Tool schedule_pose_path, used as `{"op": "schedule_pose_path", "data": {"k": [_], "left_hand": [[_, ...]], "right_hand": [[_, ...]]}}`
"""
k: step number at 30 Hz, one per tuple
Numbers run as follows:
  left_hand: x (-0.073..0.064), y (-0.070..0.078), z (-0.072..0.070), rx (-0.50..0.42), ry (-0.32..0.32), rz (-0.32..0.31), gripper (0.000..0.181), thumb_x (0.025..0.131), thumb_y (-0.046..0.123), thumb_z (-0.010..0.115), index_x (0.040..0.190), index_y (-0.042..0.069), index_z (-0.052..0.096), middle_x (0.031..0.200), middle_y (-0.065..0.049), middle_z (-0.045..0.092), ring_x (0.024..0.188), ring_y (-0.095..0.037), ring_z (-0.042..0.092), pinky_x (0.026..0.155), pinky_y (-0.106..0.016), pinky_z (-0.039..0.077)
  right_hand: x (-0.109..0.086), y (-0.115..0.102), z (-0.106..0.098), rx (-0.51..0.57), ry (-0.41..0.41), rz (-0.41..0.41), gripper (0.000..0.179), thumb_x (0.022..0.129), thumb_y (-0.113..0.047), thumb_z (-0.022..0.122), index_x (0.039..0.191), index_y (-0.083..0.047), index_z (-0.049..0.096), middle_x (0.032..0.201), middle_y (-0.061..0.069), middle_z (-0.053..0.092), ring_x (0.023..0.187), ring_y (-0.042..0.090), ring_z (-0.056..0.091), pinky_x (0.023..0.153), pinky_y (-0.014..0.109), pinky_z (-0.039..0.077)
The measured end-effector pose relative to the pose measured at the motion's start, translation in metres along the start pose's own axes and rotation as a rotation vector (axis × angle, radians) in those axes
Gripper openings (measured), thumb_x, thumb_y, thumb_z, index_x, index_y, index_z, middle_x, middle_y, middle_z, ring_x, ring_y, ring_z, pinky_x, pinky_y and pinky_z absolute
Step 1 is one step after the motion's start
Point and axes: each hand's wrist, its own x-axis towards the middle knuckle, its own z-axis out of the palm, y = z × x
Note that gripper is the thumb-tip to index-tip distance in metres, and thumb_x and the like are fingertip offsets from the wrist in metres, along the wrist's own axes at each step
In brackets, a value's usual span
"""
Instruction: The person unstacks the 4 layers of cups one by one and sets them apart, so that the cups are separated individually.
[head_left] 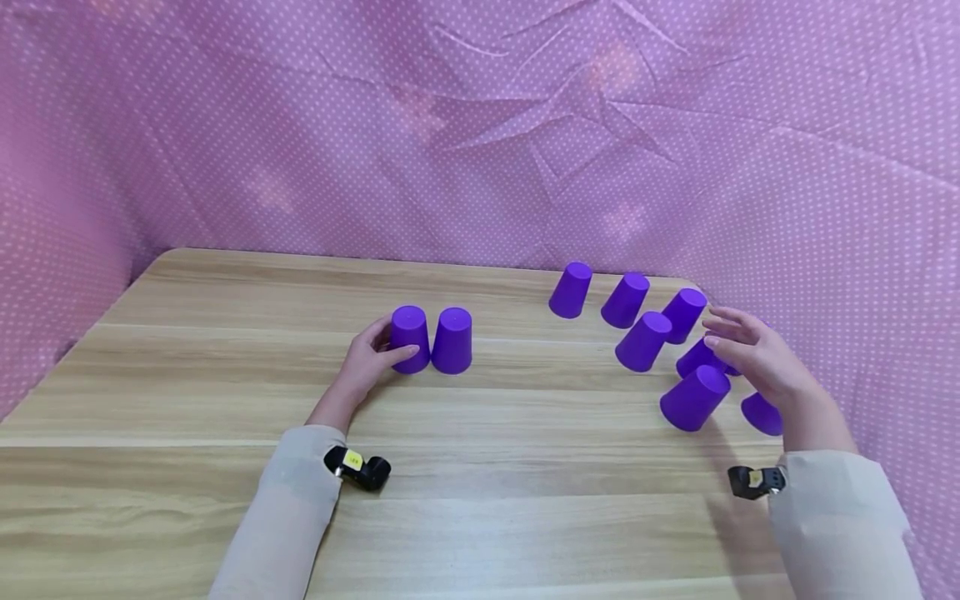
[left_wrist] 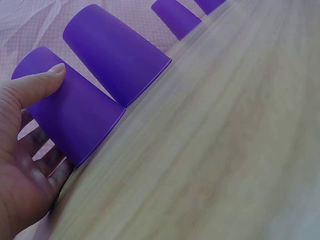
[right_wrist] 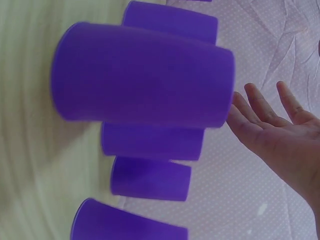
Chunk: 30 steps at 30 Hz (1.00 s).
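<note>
On the table, two purple cups stand upside down side by side. My left hand [head_left: 363, 365] holds the left cup [head_left: 408, 327], thumb across its near side and fingers round behind it. The other cup [head_left: 453, 342] stands close to its right, their rims meeting in the left wrist view. Over on the right, my right hand [head_left: 767, 360] hovers above a group of upturned purple cups, its fingers extended and holding nothing. Nearest to it are a front cup [head_left: 694, 400] and one partly hidden by the wrist [head_left: 762, 413]. Another cup [head_left: 693, 357] shows behind the fingers.
Farther back on the right, several more upturned cups stand spread out, including one at the rear [head_left: 570, 290] and one in the middle [head_left: 643, 342]. The wooden table [head_left: 525, 467] ends at a pink dotted cloth [head_left: 480, 167] hanging behind and at the sides.
</note>
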Motion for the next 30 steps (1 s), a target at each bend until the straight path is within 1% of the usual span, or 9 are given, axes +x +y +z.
{"op": "schedule_pose_path", "data": {"k": [4, 9, 12, 16, 18, 21, 23, 28, 30], "left_hand": [[0.001, -0.001, 0.000, -0.004, 0.000, -0.012, 0.063, 0.076, 0.011, 0.066, 0.130, 0.001, 0.034, 0.126, -0.021, 0.038, 0.117, -0.030, 0.032, 0.099, -0.037, 0.024], [0.008, -0.015, -0.002, -0.007, 0.003, -0.008, 0.066, 0.074, 0.015, 0.068, 0.130, 0.004, 0.036, 0.126, -0.018, 0.039, 0.117, -0.027, 0.034, 0.098, -0.034, 0.026], [0.010, -0.020, -0.003, 0.005, 0.007, 0.004, 0.068, 0.074, 0.018, 0.069, 0.131, 0.005, 0.035, 0.126, -0.017, 0.039, 0.116, -0.027, 0.034, 0.098, -0.034, 0.026], [0.010, -0.022, -0.002, 0.018, 0.014, -0.002, 0.068, 0.073, 0.021, 0.069, 0.131, 0.007, 0.036, 0.126, -0.015, 0.040, 0.116, -0.025, 0.035, 0.097, -0.033, 0.027], [0.010, -0.022, -0.002, 0.016, 0.013, -0.005, 0.068, 0.073, 0.020, 0.069, 0.131, 0.007, 0.036, 0.126, -0.015, 0.040, 0.116, -0.025, 0.035, 0.097, -0.033, 0.027], [0.010, -0.022, -0.002, 0.005, 0.009, 0.002, 0.068, 0.073, 0.019, 0.070, 0.130, 0.006, 0.036, 0.125, -0.016, 0.041, 0.116, -0.026, 0.035, 0.097, -0.033, 0.027], [0.007, -0.015, -0.001, -0.004, 0.006, 0.002, 0.067, 0.074, 0.015, 0.068, 0.130, 0.003, 0.035, 0.125, -0.019, 0.040, 0.116, -0.028, 0.035, 0.098, -0.035, 0.026], [0.006, -0.012, 0.000, 0.001, 0.011, 0.005, 0.065, 0.075, 0.013, 0.067, 0.130, 0.002, 0.035, 0.125, -0.020, 0.039, 0.116, -0.029, 0.035, 0.098, -0.035, 0.026], [0.010, -0.019, -0.001, 0.009, 0.013, 0.010, 0.066, 0.074, 0.016, 0.068, 0.130, 0.004, 0.035, 0.125, -0.018, 0.040, 0.116, -0.027, 0.035, 0.098, -0.034, 0.027]], "right_hand": [[0.006, -0.006, 0.004, -0.093, 0.009, 0.031, 0.053, 0.087, -0.015, 0.051, 0.134, -0.012, 0.026, 0.115, -0.007, 0.042, 0.103, 0.005, 0.042, 0.079, 0.016, 0.039], [0.014, -0.014, 0.012, -0.139, -0.004, 0.036, 0.055, 0.088, -0.020, 0.050, 0.136, -0.013, 0.024, 0.124, 0.002, 0.038, 0.114, 0.019, 0.036, 0.092, 0.031, 0.033], [0.019, -0.019, 0.020, -0.113, -0.017, 0.025, 0.055, 0.087, -0.019, 0.051, 0.135, -0.012, 0.024, 0.128, 0.011, 0.036, 0.117, 0.027, 0.033, 0.095, 0.038, 0.030], [0.027, -0.026, 0.033, -0.071, -0.033, 0.009, 0.053, 0.087, -0.019, 0.052, 0.134, -0.011, 0.028, 0.130, 0.018, 0.033, 0.118, 0.032, 0.031, 0.092, 0.032, 0.033], [0.031, -0.028, 0.040, -0.054, -0.045, -0.008, 0.052, 0.087, -0.018, 0.052, 0.133, -0.011, 0.030, 0.129, 0.017, 0.034, 0.117, 0.029, 0.033, 0.089, 0.029, 0.035], [0.035, -0.030, 0.051, -0.013, -0.057, -0.038, 0.051, 0.086, -0.016, 0.053, 0.132, -0.009, 0.030, 0.126, 0.014, 0.038, 0.115, 0.024, 0.037, 0.091, 0.029, 0.034], [0.038, -0.030, 0.059, 0.007, -0.061, -0.059, 0.052, 0.086, -0.013, 0.052, 0.132, -0.004, 0.029, 0.123, 0.012, 0.040, 0.111, 0.018, 0.041, 0.092, 0.029, 0.033], [0.047, -0.029, 0.080, 0.039, -0.065, -0.067, 0.054, 0.085, -0.012, 0.054, 0.131, 0.000, 0.027, 0.125, 0.020, 0.038, 0.111, 0.021, 0.041, 0.096, 0.034, 0.030], [0.050, -0.028, 0.087, 0.048, -0.075, -0.055, 0.055, 0.085, -0.013, 0.054, 0.131, 0.000, 0.027, 0.128, 0.023, 0.034, 0.115, 0.028, 0.037, 0.097, 0.038, 0.028]]}}
